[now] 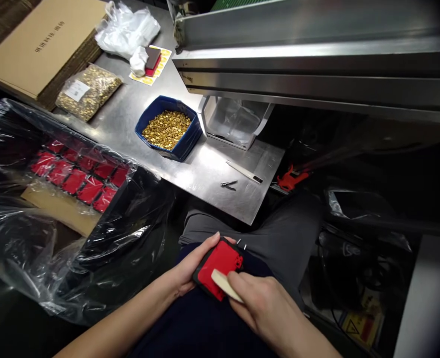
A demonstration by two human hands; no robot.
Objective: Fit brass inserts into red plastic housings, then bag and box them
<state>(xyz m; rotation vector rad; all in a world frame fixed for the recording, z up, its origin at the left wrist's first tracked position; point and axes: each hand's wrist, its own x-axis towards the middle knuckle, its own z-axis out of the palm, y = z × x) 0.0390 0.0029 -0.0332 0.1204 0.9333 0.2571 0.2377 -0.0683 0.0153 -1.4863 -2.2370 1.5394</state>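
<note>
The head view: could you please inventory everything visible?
block: 1, red-black, lower centre
curved tool: 1, cream, over block
table: 1, silver, centre
bin: 1, blue, on table
bits: many, gold, in bin
filled bag: 1, clear, left
plastic bag: 1, white, upper left
cardboard stack: 1, brown, left
boxed pieces: several, red, left
beam: 1, silver, upper right
tray: 1, whitish, below beam
slim tool: 1, white, centre
small tool: 1, dark, centre
left hand: 1, holding block
right hand: 1, holding curved tool
</note>
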